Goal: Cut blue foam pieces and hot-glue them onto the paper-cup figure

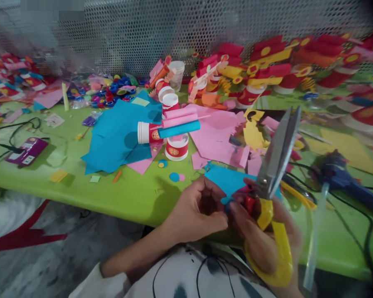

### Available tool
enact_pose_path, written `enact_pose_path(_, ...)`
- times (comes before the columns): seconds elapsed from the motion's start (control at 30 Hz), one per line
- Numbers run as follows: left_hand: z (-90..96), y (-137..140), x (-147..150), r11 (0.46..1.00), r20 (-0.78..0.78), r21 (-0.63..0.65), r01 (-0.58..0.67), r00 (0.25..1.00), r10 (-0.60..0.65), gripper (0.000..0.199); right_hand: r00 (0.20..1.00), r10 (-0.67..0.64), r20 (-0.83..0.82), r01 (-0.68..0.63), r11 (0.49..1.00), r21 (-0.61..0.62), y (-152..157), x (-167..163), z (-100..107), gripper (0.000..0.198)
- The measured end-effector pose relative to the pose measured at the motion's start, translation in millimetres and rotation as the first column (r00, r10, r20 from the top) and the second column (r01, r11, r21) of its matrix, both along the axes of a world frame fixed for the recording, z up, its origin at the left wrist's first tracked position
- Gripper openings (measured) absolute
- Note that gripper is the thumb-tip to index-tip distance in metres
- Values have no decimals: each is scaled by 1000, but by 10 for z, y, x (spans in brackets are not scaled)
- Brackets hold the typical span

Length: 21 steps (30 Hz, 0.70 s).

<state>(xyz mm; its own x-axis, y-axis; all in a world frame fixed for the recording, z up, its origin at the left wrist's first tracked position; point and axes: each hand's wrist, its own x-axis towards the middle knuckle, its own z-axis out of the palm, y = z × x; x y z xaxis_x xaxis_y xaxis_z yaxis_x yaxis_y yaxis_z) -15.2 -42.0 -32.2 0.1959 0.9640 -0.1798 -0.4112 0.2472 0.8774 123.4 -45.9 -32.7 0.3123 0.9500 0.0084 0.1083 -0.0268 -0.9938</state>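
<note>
My right hand (261,231) grips yellow-handled scissors (278,155), blades closed and pointing up and away. My left hand (197,211) is curled beside it, the fingertips of both hands meeting over a small red and pink piece (243,193) at the near edge of the green table (124,194). A blue paper sheet (226,180) lies just behind my hands. What my left fingers hold is too small to tell apart.
Blue and pink paper sheets (118,136) with red-and-white paper cups (177,147) lie mid-table. A blue glue gun (342,176) with cables rests at right, a purple device (27,151) at left. Finished red and yellow paper crafts (267,66) line the mesh wall behind.
</note>
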Motion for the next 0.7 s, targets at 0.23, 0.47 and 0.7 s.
enact_pose_path(0.23,-14,-11,-12,1000,-15,-5,-12,1000,12,23,1000,3,-22,-4,1000,-24,22,-21,58,42)
enact_pose_path(0.47,10,8,-18,999,-37,-35,-36,999,34,22,983,65,-174,-81,993,-84,73,11,74,52)
enact_pose_path(0.7,-85,65,-41,995,89,-91,-36,995,45,26,966,171,-193,-191,978,-90,116,80,47,33)
